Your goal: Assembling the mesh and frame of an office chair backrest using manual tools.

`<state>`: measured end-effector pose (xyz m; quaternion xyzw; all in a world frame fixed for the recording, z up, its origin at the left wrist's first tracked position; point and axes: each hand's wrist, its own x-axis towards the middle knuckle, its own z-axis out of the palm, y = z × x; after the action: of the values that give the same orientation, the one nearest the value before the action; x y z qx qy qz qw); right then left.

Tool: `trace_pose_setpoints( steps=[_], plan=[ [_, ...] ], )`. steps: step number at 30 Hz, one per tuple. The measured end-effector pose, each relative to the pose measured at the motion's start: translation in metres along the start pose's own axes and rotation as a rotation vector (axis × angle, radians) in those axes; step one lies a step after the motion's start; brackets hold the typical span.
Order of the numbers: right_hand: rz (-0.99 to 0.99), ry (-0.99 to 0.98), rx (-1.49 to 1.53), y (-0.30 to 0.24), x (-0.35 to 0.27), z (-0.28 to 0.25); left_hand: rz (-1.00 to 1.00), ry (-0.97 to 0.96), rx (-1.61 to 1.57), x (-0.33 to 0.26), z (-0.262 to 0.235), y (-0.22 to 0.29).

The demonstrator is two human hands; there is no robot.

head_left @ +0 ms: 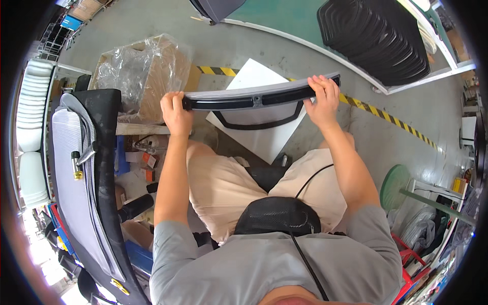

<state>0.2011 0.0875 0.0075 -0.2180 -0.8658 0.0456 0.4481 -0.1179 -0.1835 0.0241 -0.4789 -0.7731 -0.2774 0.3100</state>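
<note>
While it is held up by both hands in the head view, the curved frame (pixel 249 102) is stretched crosswise beyond the knees, its long axis laid from left to right and its right end set slightly farther from the body. Its left end is gripped by the left hand (pixel 177 114), with the fingers curled over the top; its right part is clasped by the right hand (pixel 322 101), with the fingers over the upper edge, the thumb on the near side and a short tip left projecting past the grip. A black edge strip is turned toward the body, and grey mesh (pixel 259 118) is seen beneath it. In the view, a white board (pixel 272 140) is crossed by the frame, its far corner shown beyond and its near corner short of it; whether the two are touching cannot be told. To the left, the black-padded desk (pixel 109 152) is placed nearer to the left hand than to the right, its far right corner being closest. On it a grey mesh piece (pixel 81 203) is laid lengthwise along the left edge, roughly square to the frame's axis.
</note>
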Motion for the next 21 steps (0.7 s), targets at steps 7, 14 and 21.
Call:
trace_pose_setpoints(
  steps=[7, 14, 21],
  plan=[
    [0.036, -0.052, -0.052, 0.034, 0.020, -0.026, -0.081, -0.002, 0.007, -0.006, 0.006, 0.004],
    [0.000, 0.004, -0.092, 0.033, 0.031, -0.015, -0.140, 0.092, -0.067, -0.001, 0.019, -0.013],
    [0.096, 0.047, -0.085, 0.039, 0.017, -0.002, -0.182, 0.020, 0.014, 0.004, 0.026, -0.002]
  ],
)
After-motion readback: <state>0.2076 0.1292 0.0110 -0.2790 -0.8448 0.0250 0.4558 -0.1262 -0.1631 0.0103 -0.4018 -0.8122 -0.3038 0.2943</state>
